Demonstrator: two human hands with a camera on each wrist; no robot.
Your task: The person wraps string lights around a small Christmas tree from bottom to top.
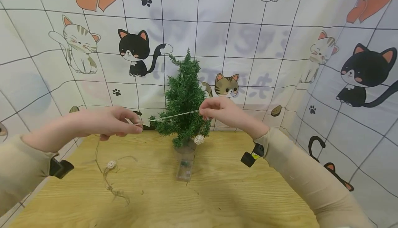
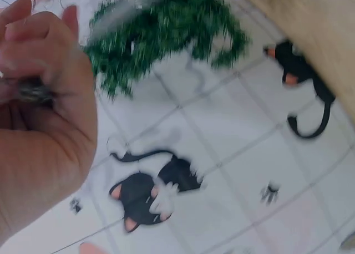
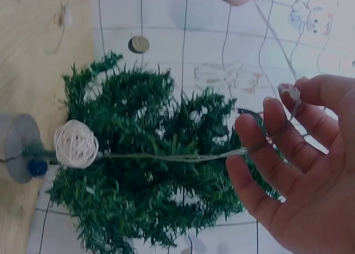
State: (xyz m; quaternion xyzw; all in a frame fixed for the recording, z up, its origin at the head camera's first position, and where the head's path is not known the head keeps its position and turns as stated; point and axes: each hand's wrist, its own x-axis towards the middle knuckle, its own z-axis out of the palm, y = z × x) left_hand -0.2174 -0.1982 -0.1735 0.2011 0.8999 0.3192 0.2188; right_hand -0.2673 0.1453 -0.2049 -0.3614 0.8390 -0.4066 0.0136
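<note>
A thin light-coloured string (image 1: 174,116) runs taut between both hands, in front of a small green artificial tree (image 1: 186,89). My left hand (image 1: 115,121) pinches its left end; a dark, blurred bit shows by those fingers (image 2: 33,54) in the left wrist view. On the other side, my right hand (image 1: 222,111) pinches the string between thumb and index finger, at a small clear piece (image 3: 289,91). Below the right hand dangles a white woven ball (image 3: 76,144) on strands that cross its palm. From the left hand, more string trails down to the table, with another woven ball (image 1: 111,164).
The tree stands in a greyish round pot (image 1: 185,146) on a wood-grain table (image 1: 248,186). A small clear box (image 1: 185,171) lies just before the pot. Behind and to the sides hangs a white gridded cloth with cartoon cats (image 1: 133,48).
</note>
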